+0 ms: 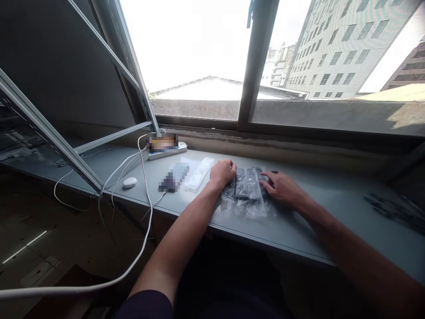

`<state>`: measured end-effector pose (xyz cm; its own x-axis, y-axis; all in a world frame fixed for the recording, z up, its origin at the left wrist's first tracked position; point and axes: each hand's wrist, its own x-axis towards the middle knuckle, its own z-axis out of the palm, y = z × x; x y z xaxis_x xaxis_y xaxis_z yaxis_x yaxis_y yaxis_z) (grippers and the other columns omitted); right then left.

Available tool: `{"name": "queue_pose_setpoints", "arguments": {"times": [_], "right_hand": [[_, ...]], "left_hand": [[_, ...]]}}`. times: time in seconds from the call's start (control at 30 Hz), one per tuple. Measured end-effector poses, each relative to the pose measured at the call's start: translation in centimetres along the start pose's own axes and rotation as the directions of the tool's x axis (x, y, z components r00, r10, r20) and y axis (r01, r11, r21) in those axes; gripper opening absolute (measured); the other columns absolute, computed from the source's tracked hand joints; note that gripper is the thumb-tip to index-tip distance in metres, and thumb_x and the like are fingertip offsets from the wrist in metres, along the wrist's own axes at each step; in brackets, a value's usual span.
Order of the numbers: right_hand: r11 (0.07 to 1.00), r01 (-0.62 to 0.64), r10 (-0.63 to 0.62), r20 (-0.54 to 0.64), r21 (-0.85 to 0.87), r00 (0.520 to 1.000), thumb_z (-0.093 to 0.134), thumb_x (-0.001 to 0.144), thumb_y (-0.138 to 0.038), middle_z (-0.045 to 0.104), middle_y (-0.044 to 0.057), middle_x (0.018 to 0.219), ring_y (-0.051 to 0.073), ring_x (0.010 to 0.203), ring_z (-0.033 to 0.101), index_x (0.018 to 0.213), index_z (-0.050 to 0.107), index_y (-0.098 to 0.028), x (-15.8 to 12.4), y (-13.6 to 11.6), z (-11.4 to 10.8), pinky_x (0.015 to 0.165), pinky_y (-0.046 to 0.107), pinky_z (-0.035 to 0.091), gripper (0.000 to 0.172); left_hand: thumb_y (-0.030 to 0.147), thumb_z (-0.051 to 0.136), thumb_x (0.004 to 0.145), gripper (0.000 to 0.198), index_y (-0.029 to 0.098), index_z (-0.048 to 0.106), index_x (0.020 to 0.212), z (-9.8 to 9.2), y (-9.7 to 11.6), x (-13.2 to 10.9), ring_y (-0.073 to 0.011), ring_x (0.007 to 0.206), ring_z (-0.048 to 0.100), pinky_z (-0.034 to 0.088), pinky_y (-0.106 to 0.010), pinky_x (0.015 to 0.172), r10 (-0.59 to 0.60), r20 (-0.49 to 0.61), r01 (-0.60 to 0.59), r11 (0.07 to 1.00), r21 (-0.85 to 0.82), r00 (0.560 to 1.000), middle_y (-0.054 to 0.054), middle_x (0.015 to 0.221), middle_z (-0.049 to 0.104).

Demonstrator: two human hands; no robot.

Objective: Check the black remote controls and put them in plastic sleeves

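Clear plastic bags [248, 188] with dark, flat contents lie on the grey table in front of me; what is inside cannot be made out. My left hand [223, 173] rests at their upper left edge, its fingers curled and the fingertips partly hidden. At the right edge, my right hand [281, 188] touches the plastic with thumb and forefinger held apart. A small black thing shows just behind the right hand's fingers. Left of my left hand lies another clear plastic bag [202, 173] with pale contents.
A blurred-out phone-like thing [174, 177] with a cable lies on the left. Behind it is a white power strip [168, 151]. A round white object [129, 182] sits near the metal frame [83, 166]. White cables [150, 221] hang over the front edge. Dark items [395, 212] lie far right.
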<state>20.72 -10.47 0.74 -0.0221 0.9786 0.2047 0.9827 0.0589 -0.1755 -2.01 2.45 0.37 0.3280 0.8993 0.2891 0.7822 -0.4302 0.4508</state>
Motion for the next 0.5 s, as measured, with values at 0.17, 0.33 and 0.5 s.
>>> {"name": "queue_pose_setpoints", "arguments": {"times": [0.17, 0.33, 0.5], "right_hand": [[1.0, -0.023, 0.023, 0.036, -0.007, 0.999, 0.043, 0.111, -0.03, 0.082, 0.021, 0.13, 0.04, 0.12, 0.075, 0.154, 0.069, -0.016, -0.06, -0.16, -0.49, 0.1, 0.048, 0.054, 0.052], [1.0, -0.027, 0.027, 0.002, 0.001, 1.0, 0.044, 0.11, -0.03, 0.082, 0.021, 0.13, 0.039, 0.12, 0.075, 0.157, 0.065, -0.015, -0.01, -0.1, -0.38, 0.1, 0.047, 0.055, 0.053], [0.998, -0.043, 0.042, -0.029, -0.043, 0.999, 0.044, 0.11, -0.03, 0.082, 0.021, 0.13, 0.04, 0.122, 0.073, 0.149, 0.07, -0.014, 0.1, -0.16, 0.39, 0.103, 0.05, 0.053, 0.05]], "left_hand": [[0.044, 0.055, 0.108, 0.038, 0.022, 0.086, 0.114, 0.01, -0.03, 0.0, -0.0324, 0.104, 0.079, 0.058, -0.038, 0.09, 0.003, -0.003, -0.003, 1.0, -0.015, 1.0, -0.016, 0.108, 0.084], [0.043, 0.056, 0.108, 0.037, 0.023, 0.086, 0.115, -0.08, 0.06, -0.05, -0.032, 0.105, 0.079, 0.058, -0.038, 0.092, -0.005, 0.008, 0.005, 1.0, -0.027, 1.0, -0.016, 0.108, 0.084], [0.042, 0.057, 0.108, 0.036, 0.022, 0.086, 0.115, -0.25, 0.24, -0.16, -0.0333, 0.108, 0.079, 0.058, -0.039, 0.094, -0.01, 0.005, 0.01, 1.0, -0.027, 1.0, -0.017, 0.11, 0.084]]}}
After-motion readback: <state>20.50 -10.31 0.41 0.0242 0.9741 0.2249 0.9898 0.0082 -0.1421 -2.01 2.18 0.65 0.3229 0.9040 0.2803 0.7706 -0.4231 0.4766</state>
